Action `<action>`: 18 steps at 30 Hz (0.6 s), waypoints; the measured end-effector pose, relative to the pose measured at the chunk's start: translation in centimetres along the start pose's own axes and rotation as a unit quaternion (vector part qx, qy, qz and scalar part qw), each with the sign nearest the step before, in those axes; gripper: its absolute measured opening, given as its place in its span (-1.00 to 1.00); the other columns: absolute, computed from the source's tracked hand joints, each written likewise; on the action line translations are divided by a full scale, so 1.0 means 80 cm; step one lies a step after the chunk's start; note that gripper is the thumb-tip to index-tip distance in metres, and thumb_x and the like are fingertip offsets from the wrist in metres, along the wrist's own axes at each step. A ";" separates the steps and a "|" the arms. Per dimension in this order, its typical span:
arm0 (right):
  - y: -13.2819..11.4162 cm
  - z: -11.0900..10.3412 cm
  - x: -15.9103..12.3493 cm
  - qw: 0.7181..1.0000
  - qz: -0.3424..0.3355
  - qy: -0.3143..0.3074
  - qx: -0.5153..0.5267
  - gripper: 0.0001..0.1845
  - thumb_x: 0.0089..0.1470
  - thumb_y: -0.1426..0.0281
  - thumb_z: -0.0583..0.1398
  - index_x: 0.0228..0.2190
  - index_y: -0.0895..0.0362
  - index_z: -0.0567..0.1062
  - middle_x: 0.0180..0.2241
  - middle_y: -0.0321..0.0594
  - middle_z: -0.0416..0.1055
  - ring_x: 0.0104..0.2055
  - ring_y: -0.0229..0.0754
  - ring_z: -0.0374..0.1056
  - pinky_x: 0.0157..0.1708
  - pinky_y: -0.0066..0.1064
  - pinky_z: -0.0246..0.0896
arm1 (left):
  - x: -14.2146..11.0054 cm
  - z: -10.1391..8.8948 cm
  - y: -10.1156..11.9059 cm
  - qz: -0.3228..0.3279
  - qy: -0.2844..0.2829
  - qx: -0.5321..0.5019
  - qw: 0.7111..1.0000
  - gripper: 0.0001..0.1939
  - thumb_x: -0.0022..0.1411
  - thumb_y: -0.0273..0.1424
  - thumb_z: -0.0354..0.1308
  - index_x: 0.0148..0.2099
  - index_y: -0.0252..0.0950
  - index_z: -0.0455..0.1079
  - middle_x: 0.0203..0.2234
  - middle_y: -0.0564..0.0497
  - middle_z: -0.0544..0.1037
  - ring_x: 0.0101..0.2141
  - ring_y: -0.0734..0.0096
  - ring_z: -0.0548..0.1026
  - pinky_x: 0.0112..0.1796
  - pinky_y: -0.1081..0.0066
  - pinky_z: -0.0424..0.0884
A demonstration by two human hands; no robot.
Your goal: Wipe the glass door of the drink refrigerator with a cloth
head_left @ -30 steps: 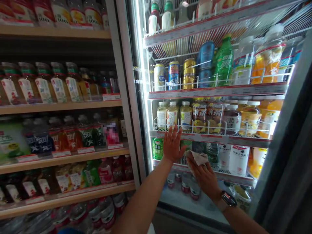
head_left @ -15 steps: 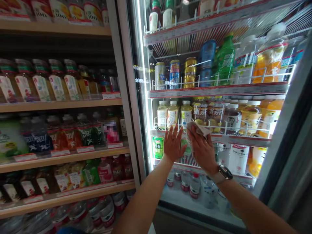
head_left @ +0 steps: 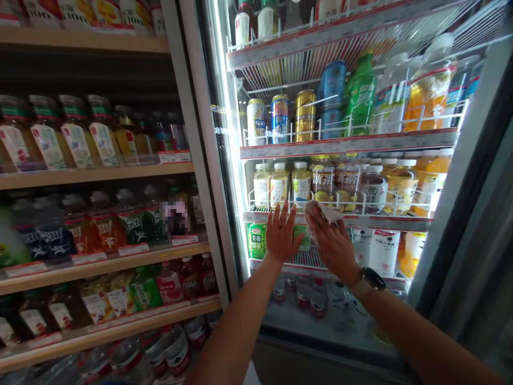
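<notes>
A tall refrigerated cooler fills the right of the view, its glass door (head_left: 240, 176) shut and its lit wire shelves stocked behind the pane. To the left stands wooden shelving (head_left: 92, 176) lined with bottled drinks. Both arms reach up from the bottom of the view to the door.

The right hand has climbed since a second ago, when it sat below the red shelf strip (head_left: 336, 220). It is now level with that strip, about where it was half a second ago. The left hand has barely moved on the pane, and the whole view has swung slightly, so the shelves sit a little further left.

The left hand (head_left: 282, 233) lies flat on the glass, fingers spread and pointing up, holding nothing. The right hand (head_left: 332, 247) is just beside it, palm toward the pane, fingers loosely together. A crumpled white cloth (head_left: 324, 212) is bunched under those fingers and pressed to the glass, its upper edge showing above them, just to the right of the left hand's fingertips.

Behind the pane, three tea bottles (head_left: 280, 185) stand above the left hand, and a green carton (head_left: 256, 240) sits left of its palm. A dark watch (head_left: 373, 278) circles the right wrist.
</notes>
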State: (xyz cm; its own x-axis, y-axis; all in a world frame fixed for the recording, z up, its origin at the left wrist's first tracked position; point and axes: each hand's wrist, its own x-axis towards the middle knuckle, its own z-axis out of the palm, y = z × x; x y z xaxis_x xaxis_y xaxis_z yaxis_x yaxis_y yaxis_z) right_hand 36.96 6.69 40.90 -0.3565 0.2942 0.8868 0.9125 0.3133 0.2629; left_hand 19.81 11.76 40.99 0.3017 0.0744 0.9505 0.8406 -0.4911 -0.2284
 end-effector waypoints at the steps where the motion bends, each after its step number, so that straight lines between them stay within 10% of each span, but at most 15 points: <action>1: 0.003 -0.004 0.019 1.000 0.016 0.015 0.004 -0.16 0.24 0.54 0.00 0.40 0.07 -0.30 0.36 -0.08 0.06 0.21 -0.01 0.28 0.32 -0.01 -0.08 | 0.000 0.000 0.000 0.000 0.000 -0.001 1.000 -0.27 0.42 -0.06 -0.29 0.46 -0.38 -0.17 0.37 -0.22 0.11 0.40 0.09 -0.11 0.31 0.06 -0.06; 5: -0.002 -0.004 0.040 0.999 0.040 0.029 0.017 -0.16 0.23 0.55 -0.02 0.39 0.07 -0.32 0.37 -0.07 0.03 0.23 -0.01 0.25 0.35 0.02 -0.18 | 0.002 0.001 0.000 -0.005 0.004 -0.007 1.000 -0.32 0.44 -0.14 -0.22 0.46 -0.34 -0.16 0.38 -0.20 0.09 0.40 0.10 -0.10 0.31 0.06 -0.05; 13: -0.023 0.020 -0.070 0.998 -0.038 -0.045 -0.003 -0.16 0.18 0.60 0.02 0.39 0.07 -0.16 0.25 -0.10 0.29 0.04 -0.08 0.40 0.30 -0.08 0.01 | 0.004 0.004 -0.002 -0.001 0.013 0.002 1.000 -0.31 0.42 -0.22 -0.11 0.47 -0.32 -0.19 0.38 -0.19 0.06 0.40 0.09 -0.12 0.32 0.04 -0.05; 18: -0.006 0.004 -0.014 1.000 -0.002 -0.025 0.005 -0.20 0.22 0.57 -0.01 0.40 0.08 -0.18 0.35 -0.10 0.10 0.21 -0.06 0.28 0.35 -0.05 -0.14 | 0.005 0.003 -0.001 -0.001 0.023 0.002 1.000 -0.33 0.42 -0.27 -0.12 0.47 -0.32 -0.19 0.38 -0.18 0.05 0.40 0.11 -0.11 0.32 0.06 -0.03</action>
State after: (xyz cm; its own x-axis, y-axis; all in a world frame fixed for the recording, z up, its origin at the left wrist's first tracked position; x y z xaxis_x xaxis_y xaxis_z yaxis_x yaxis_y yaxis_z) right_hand 36.88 6.49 39.68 -0.3705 0.3381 0.8651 0.9091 0.3228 0.2632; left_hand 20.01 12.04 41.32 0.2797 0.0360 0.9594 0.8427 -0.4880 -0.2274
